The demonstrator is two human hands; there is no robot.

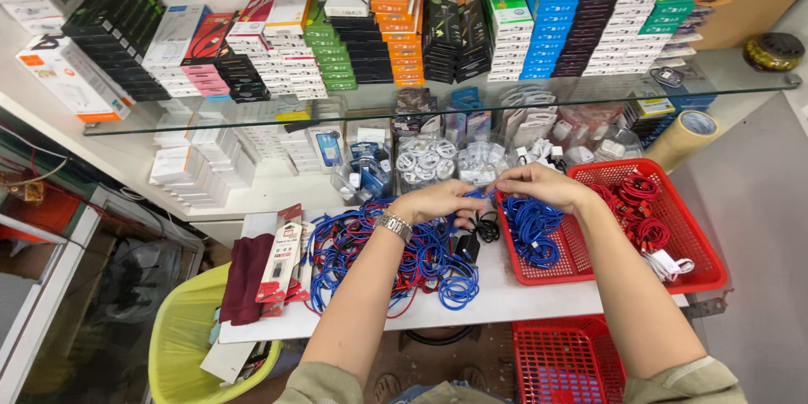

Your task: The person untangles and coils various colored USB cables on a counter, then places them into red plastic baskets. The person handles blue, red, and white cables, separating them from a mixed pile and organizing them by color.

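Note:
My left hand (442,199), with a metal watch on its wrist, and my right hand (539,184) meet above the white table (505,295), both pinching a blue cable (478,194) between them. Under my left hand lies a tangled heap of blue and red cables (383,257). My right hand hovers over the left end of a red plastic basket (699,261), which holds coiled blue cables (532,231) and red cables (640,202). A black adapter (467,246) lies on the table between the heap and the basket.
A glass shelf (741,76) carries stacked boxes in several colours. Below it sit clear tubs of white cables (425,160). A tape roll (683,136) stands at the right. A yellow bin (181,341), a maroon cloth (244,278), a red packet (282,257) and a second red basket (564,362) are nearby.

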